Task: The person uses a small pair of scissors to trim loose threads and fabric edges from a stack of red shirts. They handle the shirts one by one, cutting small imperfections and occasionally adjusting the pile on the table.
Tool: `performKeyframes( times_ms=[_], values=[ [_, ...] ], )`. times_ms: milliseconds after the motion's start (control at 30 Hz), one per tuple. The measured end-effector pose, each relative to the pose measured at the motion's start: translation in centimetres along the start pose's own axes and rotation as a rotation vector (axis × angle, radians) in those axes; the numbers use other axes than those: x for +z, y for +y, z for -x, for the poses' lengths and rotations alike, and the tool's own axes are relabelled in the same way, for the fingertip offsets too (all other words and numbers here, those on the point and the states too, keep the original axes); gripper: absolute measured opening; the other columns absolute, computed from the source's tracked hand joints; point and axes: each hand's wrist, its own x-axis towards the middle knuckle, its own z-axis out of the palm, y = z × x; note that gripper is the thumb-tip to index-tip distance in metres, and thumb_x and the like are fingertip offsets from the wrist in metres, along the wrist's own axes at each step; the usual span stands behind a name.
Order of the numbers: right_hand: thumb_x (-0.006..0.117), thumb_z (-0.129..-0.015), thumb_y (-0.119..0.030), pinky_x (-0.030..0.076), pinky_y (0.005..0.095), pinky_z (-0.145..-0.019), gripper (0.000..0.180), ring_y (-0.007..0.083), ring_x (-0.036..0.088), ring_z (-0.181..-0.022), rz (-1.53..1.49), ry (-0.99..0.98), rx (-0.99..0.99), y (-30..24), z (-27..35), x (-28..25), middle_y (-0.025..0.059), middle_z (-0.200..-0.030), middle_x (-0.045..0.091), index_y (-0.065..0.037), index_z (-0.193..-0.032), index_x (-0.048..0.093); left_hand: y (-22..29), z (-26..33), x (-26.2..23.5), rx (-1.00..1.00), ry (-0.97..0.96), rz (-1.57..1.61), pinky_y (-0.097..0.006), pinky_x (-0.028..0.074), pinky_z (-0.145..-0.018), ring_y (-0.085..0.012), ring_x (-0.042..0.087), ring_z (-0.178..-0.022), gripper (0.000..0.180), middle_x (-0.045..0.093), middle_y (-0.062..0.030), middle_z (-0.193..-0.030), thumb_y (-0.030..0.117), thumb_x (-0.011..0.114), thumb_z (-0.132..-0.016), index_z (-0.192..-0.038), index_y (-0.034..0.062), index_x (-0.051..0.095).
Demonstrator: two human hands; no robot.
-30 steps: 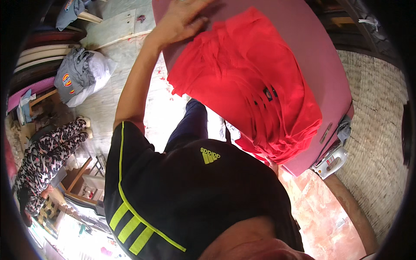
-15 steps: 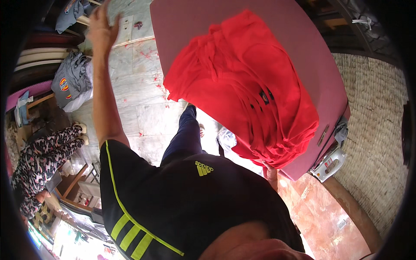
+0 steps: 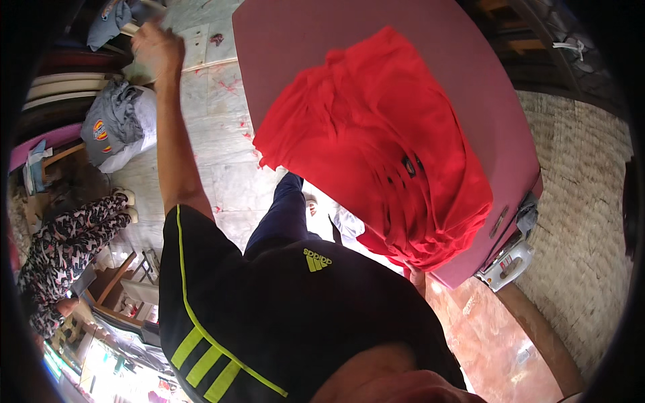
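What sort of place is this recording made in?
Probably a small garment workshop or ironing room. A stack of red garments lies on a padded pink table, more folded clothes are piled on the tiled floor, and what looks like an iron sits by the table's edge.

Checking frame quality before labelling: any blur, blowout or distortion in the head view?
Head view: strong fisheye, the pink table edges bow and a black vignette rings the frame. The left hand, raised beside the table, is motion-smeared. The lower-left corner and the floor strip under the table edge are blown out white. The red garment stack is sharp, though saturated enough to flatten its folds.
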Motion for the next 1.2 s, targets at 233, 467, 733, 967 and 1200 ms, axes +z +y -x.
performKeyframes(
  times_ms=[233,467,733,967,1200],
  values=[
    [0.083,-0.075,-0.018,0.042,0.0435,-0.108,0.078,0.029,0.051,-0.129,0.024,0.052,0.009,0.0,-0.5,1.0,0.0104,-0.143,0.051,-0.011,-0.143,0.045,14.0,2.1,-8.5,0.295,-0.349,0.701,-0.048,0.043,-0.096,-0.0317,0.053,-0.118,0.038,0.059,-0.0119,-0.128,0.024,0.081,-0.077,-0.113,0.0139,0.07],
    [0.083,-0.074,-0.023,0.043,0.0436,-0.106,0.08,0.0305,0.051,-0.128,0.038,0.113,-0.01,0.0,-0.6,1.8,0.0123,-0.142,0.052,-0.011,-0.143,0.045,13.2,-1.1,-1.6,0.163,-0.174,0.567,-0.05,0.044,-0.088,-0.03,0.061,-0.1,0.013,0.068,-0.0081,-0.106,0.016,0.07,-0.084,-0.096,0.0112,0.072],
    [0.084,-0.073,-0.028,0.044,0.0437,-0.104,0.082,0.0322,0.052,-0.126,0.061,0.177,-0.012,0.5,-0.1,2.8,0.0145,-0.141,0.052,-0.01,-0.142,0.044,10.4,-2.3,3.2,0.159,-0.36,0.671,-0.04,0.051,-0.075,-0.0318,0.063,-0.083,0.021,0.068,-0.0119,-0.094,0.017,0.072,-0.088,-0.105,0.0067,0.065],
    [0.085,-0.073,-0.033,0.046,0.0437,-0.102,0.084,0.0337,0.053,-0.125,0.144,0.293,-0.07,2.6,0.1,4.5,0.0164,-0.139,0.052,-0.009,-0.142,0.044,10.3,-3.7,2.4,0.115,-0.209,0.618,-0.043,0.05,-0.083,-0.0328,0.062,-0.1,0.03,0.067,-0.0161,-0.105,0.024,0.071,-0.091,-0.114,0.0059,0.065],
    [0.085,-0.072,-0.038,0.047,0.0438,-0.101,0.086,0.0352,0.053,-0.124,0.466,0.548,-0.304,1.8,-1.2,4.9,0.0183,-0.138,0.052,-0.008,-0.142,0.044,6.7,0.0,8.8,0.858,-0.363,0.502,-0.045,0.05,-0.099,-0.0358,0.06,-0.119,0.041,0.06,-0.0199,-0.135,0.032,0.046,-0.105,-0.13,0.0058,0.065]
  ],
)
